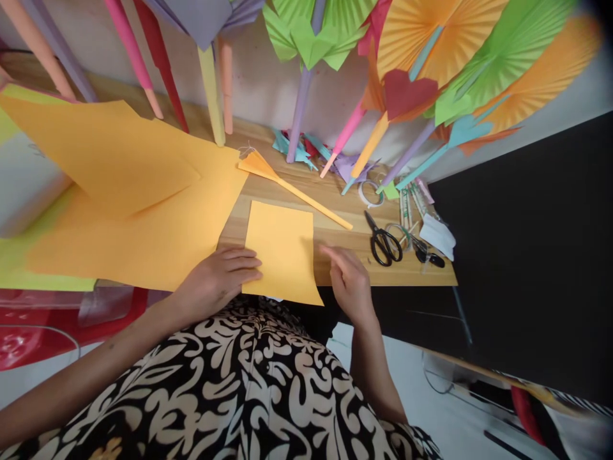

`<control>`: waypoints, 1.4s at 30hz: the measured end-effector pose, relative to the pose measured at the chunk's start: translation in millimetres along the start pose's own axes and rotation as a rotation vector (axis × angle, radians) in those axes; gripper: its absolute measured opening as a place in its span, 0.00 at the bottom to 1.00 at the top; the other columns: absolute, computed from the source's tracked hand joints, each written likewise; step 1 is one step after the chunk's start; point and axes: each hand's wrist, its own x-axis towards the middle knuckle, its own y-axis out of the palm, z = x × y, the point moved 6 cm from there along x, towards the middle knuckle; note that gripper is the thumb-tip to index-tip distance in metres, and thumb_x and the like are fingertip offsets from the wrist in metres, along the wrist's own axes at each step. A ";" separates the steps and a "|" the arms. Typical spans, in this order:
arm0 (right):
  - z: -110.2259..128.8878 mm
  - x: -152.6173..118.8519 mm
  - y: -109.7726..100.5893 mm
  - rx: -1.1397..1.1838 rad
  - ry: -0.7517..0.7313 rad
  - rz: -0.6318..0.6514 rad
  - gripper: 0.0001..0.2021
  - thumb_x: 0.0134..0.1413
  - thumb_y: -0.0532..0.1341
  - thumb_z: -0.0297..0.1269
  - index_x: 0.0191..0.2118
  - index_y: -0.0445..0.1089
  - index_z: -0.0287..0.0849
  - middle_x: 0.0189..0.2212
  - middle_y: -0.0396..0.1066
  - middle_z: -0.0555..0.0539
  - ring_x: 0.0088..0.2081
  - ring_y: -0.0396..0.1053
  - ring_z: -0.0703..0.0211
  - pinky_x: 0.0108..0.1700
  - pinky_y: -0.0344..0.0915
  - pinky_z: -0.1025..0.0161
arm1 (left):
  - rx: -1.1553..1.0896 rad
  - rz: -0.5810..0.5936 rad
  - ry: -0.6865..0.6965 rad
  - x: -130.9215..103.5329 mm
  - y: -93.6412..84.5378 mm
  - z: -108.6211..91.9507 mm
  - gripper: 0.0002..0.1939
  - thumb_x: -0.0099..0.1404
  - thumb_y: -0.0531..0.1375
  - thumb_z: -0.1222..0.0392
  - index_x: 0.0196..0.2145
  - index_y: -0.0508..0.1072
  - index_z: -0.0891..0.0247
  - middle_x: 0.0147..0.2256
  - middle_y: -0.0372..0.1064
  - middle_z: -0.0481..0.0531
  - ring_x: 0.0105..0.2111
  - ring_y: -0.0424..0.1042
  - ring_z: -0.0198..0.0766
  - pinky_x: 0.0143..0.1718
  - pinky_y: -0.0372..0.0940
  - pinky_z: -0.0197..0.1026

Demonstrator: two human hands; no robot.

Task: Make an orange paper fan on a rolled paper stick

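A small yellow-orange sheet of paper point(281, 249) lies at the table's front edge, its lower corner sticking out past the edge. My left hand point(215, 278) rests flat with its fingertips on the sheet's left side. Beside the right side is my right hand point(350, 278), index finger stretched toward the paper and the other fingers loosely bent; nothing shows in it. Behind the sheet lies a rolled orange paper stick point(311, 206) with a flared, folded end.
Large orange sheets point(191, 191) cover the left of the table. To the right are black-handled scissors point(383, 239), a tape roll point(371, 193) and a second pair of dark scissors point(428, 254). Several paper fans point(438, 38) on rolled sticks lean against the wall.
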 end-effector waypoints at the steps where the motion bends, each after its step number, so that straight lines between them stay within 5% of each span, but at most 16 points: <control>1: 2.1 -5.6 1.7 0.012 -0.046 0.071 0.23 0.62 0.49 0.25 0.57 0.70 0.48 0.51 0.75 0.44 0.55 0.70 0.52 0.57 0.67 0.48 | -0.007 -0.007 -0.010 0.3 -1.1 0.5 0.18 0.69 0.50 0.72 0.43 0.79 0.65 0.47 0.79 0.56 0.51 0.75 0.43 0.54 0.71 0.49; 4: 0.7 -20.1 7.8 0.045 -0.079 0.218 0.27 0.60 0.51 0.23 0.61 0.66 0.50 0.57 0.71 0.44 0.61 0.65 0.51 0.62 0.63 0.43 | -0.023 -0.010 -0.062 1.0 -2.6 3.2 0.18 0.69 0.49 0.72 0.44 0.78 0.65 0.46 0.79 0.56 0.50 0.76 0.43 0.53 0.71 0.48; 8: -7.2 -26.9 13.1 0.043 -0.022 0.244 0.28 0.59 0.60 0.29 0.64 0.61 0.51 0.58 0.70 0.45 0.62 0.63 0.49 0.66 0.55 0.41 | -0.033 -0.031 -0.143 0.4 -3.4 7.6 0.16 0.69 0.51 0.70 0.46 0.77 0.67 0.46 0.79 0.59 0.49 0.77 0.43 0.53 0.71 0.46; 11: -11.4 -23.1 15.2 0.054 0.050 0.141 0.26 0.59 0.64 0.37 0.62 0.63 0.51 0.51 0.76 0.46 0.57 0.68 0.48 0.63 0.57 0.43 | -0.024 -0.029 -0.233 2.1 -3.2 11.4 0.16 0.71 0.50 0.67 0.47 0.77 0.66 0.44 0.80 0.58 0.45 0.78 0.42 0.49 0.71 0.44; 15: -21.3 -16.5 20.9 0.063 0.265 -0.080 0.14 0.61 0.63 0.42 0.51 0.74 0.47 0.38 0.79 0.46 0.44 0.72 0.50 0.51 0.66 0.50 | -0.041 -0.031 -0.515 10.4 -4.4 23.1 0.14 0.72 0.53 0.58 0.44 0.78 0.63 0.36 0.80 0.51 0.35 0.78 0.39 0.37 0.69 0.38; 19: -25.0 -12.5 28.9 0.090 0.390 -0.217 0.16 0.62 0.62 0.43 0.53 0.73 0.46 0.30 0.77 0.50 0.38 0.72 0.53 0.48 0.66 0.53 | -0.049 -0.023 -0.735 24.5 -4.5 33.1 0.15 0.69 0.54 0.54 0.27 0.73 0.62 0.18 0.62 0.42 0.19 0.62 0.32 0.24 0.56 0.35; 24: -20.4 -11.9 30.0 0.075 0.394 -0.239 0.18 0.63 0.60 0.43 0.56 0.69 0.45 0.30 0.75 0.50 0.38 0.72 0.54 0.48 0.66 0.53 | 0.009 -0.013 -0.777 42.6 -1.2 43.1 0.20 0.67 0.54 0.56 0.20 0.53 0.61 0.17 0.46 0.41 0.19 0.51 0.30 0.23 0.47 0.35; 27: -17.2 -13.2 29.0 0.080 0.349 -0.240 0.20 0.63 0.60 0.43 0.58 0.66 0.45 0.35 0.76 0.49 0.38 0.73 0.54 0.47 0.66 0.53 | 0.043 0.029 -0.801 49.8 3.1 48.2 0.15 0.68 0.53 0.56 0.24 0.62 0.61 0.19 0.49 0.41 0.21 0.54 0.31 0.25 0.50 0.35; 30: -15.7 -13.4 29.6 0.057 0.307 -0.250 0.19 0.62 0.62 0.43 0.57 0.66 0.46 0.35 0.75 0.49 0.38 0.72 0.55 0.46 0.66 0.54 | 0.058 0.059 -0.864 53.6 5.5 51.7 0.11 0.69 0.54 0.56 0.43 0.74 0.60 0.21 0.56 0.42 0.22 0.58 0.33 0.28 0.54 0.35; 33: -14.7 -11.6 29.0 0.021 0.282 -0.275 0.16 0.63 0.61 0.41 0.54 0.68 0.45 0.33 0.75 0.50 0.37 0.72 0.55 0.44 0.66 0.55 | 0.065 0.046 -0.883 56.3 5.4 52.4 0.23 0.69 0.54 0.57 0.61 0.66 0.59 0.21 0.58 0.41 0.22 0.58 0.34 0.28 0.55 0.35; 37: -7.4 -4.6 29.7 -0.062 0.169 -0.210 0.08 0.67 0.58 0.38 0.45 0.74 0.45 0.36 0.78 0.47 0.38 0.71 0.55 0.43 0.65 0.57 | 0.119 0.057 -0.845 58.8 6.2 52.4 0.27 0.70 0.53 0.58 0.66 0.61 0.60 0.22 0.61 0.42 0.20 0.59 0.33 0.26 0.55 0.35; 42: -8.9 1.5 31.8 -0.133 0.150 -0.143 0.10 0.69 0.56 0.38 0.46 0.75 0.46 0.38 0.79 0.46 0.39 0.73 0.55 0.41 0.64 0.57 | 0.315 0.129 -0.817 61.0 6.6 53.6 0.26 0.71 0.53 0.57 0.65 0.61 0.58 0.21 0.66 0.44 0.20 0.64 0.36 0.24 0.54 0.35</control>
